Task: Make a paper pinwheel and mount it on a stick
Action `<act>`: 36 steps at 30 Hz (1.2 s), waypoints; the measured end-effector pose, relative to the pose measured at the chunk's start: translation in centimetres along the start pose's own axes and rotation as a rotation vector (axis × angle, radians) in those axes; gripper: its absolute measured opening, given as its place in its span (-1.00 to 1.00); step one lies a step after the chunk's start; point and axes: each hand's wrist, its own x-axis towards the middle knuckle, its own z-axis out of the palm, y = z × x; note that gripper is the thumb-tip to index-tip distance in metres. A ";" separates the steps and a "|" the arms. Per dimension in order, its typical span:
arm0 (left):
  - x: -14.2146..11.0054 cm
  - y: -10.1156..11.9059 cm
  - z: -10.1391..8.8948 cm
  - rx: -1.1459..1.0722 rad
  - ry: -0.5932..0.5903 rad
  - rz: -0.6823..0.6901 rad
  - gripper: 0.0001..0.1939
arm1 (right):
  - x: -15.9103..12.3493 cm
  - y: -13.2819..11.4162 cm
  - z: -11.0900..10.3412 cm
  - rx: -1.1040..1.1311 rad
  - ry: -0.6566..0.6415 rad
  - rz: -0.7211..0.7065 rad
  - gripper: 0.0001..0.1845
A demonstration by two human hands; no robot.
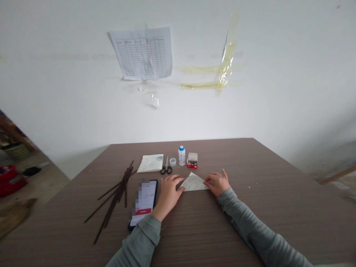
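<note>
A folded triangle of printed paper (193, 183) lies on the table, its point facing away from me. My left hand (170, 193) grips its left corner, thumb below and fingers curled above. At the opposite corner, my right hand (218, 183) pinches the paper between thumb and fingertips, with one finger raised. Beyond the triangle stand a white bottle with a blue cap (181, 156) and a small red box (192, 161), its lid up and small metal pieces inside. Black-handled scissors (166, 169) and a small clear cup (172, 161) are just left of the bottle.
A phone (144, 204) with a lit screen lies beside my left forearm. Further left, several thin dark sticks (118, 194) form a loose pile. A stack of printed paper (151, 163) lies behind the phone. The brown table (267, 207) meets a white wall with a taped sheet (144, 55).
</note>
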 end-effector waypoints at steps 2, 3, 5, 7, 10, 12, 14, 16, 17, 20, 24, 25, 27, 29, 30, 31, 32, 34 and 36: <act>0.0 0.0 -0.1 -0.026 -0.003 0.009 -0.65 | -0.1 0.3 0.0 0.002 0.006 -0.003 -0.74; -0.1 0.1 -0.1 -0.035 -0.005 0.015 -0.69 | -0.1 0.4 0.0 0.003 0.010 -0.006 -0.74; -0.1 0.1 -0.2 -0.038 -0.012 0.027 -0.73 | -0.3 0.8 0.0 0.013 0.012 -0.016 -0.75; -0.1 0.0 -0.4 -0.022 -0.034 0.030 -0.76 | -0.5 1.1 0.0 0.033 0.004 -0.037 -0.74; 0.1 -0.2 -0.4 0.003 -0.068 0.020 -0.70 | -0.9 1.4 -0.3 0.062 -0.007 -0.065 -0.71; 0.2 -0.4 -0.4 0.004 -0.071 0.011 -0.59 | -1.3 1.4 -0.5 0.074 -0.006 -0.067 -0.67; 0.2 -0.5 -0.4 0.001 -0.067 0.008 -0.54 | -1.7 1.3 -0.7 0.086 -0.006 -0.056 -0.63; 0.1 -0.6 -0.4 -0.003 -0.062 0.016 -0.60 | -1.9 1.2 -0.8 0.097 -0.017 -0.041 -0.60; 0.0 -0.5 -0.4 -0.007 -0.060 0.022 -0.65 | -2.0 1.2 -0.8 0.101 -0.024 -0.037 -0.60; -0.4 -0.3 -0.5 -0.014 -0.067 0.034 -0.79 | -2.0 1.4 -0.8 0.108 -0.043 -0.038 -0.69; -0.8 0.0 -0.7 0.013 -0.082 0.045 -0.86 | -1.7 1.7 -0.6 0.119 -0.046 -0.038 -0.79; -0.8 -0.1 -0.7 0.020 -0.080 0.052 -0.83 | -1.6 1.7 -0.7 0.122 -0.048 -0.035 -0.79; -0.9 -0.2 -0.6 0.029 -0.075 0.070 -0.77 | -1.5 1.7 -0.8 0.120 -0.061 -0.031 -0.79; -0.9 -0.4 -0.5 0.031 -0.071 0.082 -0.69 | -1.5 1.4 -0.9 0.106 -0.078 -0.030 -0.85; -1.0 -0.4 -0.4 0.031 -0.068 0.086 -0.65 | -1.6 1.3 -1.0 0.095 -0.083 -0.030 -0.91; -1.0 -0.5 -0.4 0.032 -0.065 0.089 -0.63 | -1.6 1.1 -1.1 0.082 -0.085 -0.031 -0.96; -1.0 -0.5 -0.3 0.032 -0.062 0.094 -0.61 | -1.7 1.0 -1.1 0.067 -0.084 -0.034 -0.95; -1.1 -0.4 -0.1 0.029 -0.066 0.116 -0.55 | -1.9 0.9 -0.9 0.037 -0.076 -0.053 -0.89; -1.2 -0.3 0.1 0.018 -0.090 0.158 -0.50 | -2.0 1.0 -0.5 0.011 -0.064 -0.091 -0.84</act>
